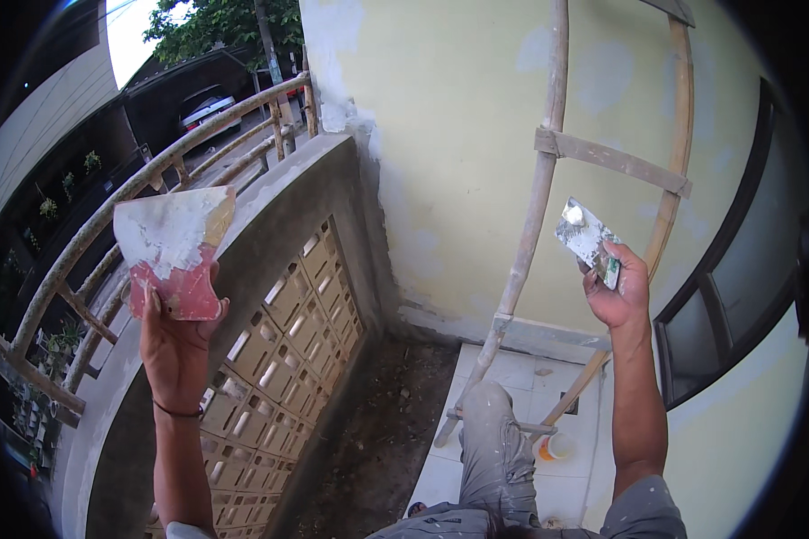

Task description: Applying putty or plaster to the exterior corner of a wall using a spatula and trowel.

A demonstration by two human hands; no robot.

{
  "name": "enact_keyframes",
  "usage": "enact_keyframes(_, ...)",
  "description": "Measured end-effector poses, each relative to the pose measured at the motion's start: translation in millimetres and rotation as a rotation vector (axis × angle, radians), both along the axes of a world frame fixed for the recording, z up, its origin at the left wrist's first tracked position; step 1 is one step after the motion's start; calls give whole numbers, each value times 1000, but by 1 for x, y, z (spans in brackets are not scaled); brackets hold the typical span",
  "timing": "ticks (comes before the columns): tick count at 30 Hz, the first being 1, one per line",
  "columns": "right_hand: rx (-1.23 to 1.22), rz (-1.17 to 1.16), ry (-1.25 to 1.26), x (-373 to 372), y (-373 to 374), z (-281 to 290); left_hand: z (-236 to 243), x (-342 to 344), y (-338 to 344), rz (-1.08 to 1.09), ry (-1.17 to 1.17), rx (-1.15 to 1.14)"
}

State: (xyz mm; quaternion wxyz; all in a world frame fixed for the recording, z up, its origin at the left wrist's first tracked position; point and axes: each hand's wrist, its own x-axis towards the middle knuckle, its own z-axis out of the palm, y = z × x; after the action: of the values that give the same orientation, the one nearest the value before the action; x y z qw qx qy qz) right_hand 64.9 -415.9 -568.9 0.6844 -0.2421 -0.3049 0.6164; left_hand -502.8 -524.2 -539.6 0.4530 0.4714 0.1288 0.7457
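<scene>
My left hand (175, 350) grips a flat red putty spreader (184, 292) from below, its upper half smeared with white and yellowish filler. It is raised in front of the balcony railing at the left. At the right, my right hand (625, 292) pinches a small rectangular scraper (586, 241) by its lower end. A white lump of filler sits near that scraper's upper corner, and grey and green smears cover its face. The two tools are well apart, and neither touches the yellow wall (458, 135), which has pale filler patches.
A wooden ladder (526, 238) leans against the wall, with my bent leg (499, 440) close to its foot. A small white and orange container (555, 447) stands on the tiles. Left are a concrete parapet (270, 202) and a railing (175, 153); right, a dark-framed window (737, 260).
</scene>
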Motion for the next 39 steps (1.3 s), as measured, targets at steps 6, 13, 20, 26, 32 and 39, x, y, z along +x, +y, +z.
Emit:
enact_keyframes(6,38,29,40,-8,103,92,165,-107,118,900,481,326)
enact_keyframes(13,144,163,-242,-13,266,160,172,-272,313,1761,1074,290)
enact_keyframes(20,-172,397,-183,-52,313,216,176,-335,324,1989,1189,-903)
enact_keyframes(26,-371,501,-45,-55,312,248,190,-319,326,1935,1329,-1188)
enact_keyframes(32,-242,400,-157,-23,379,265,182,-311,357,1791,1315,-1254)
enact_keyframes(39,-231,359,-23,-2,385,278,192,-312,385,1841,1392,-1073)
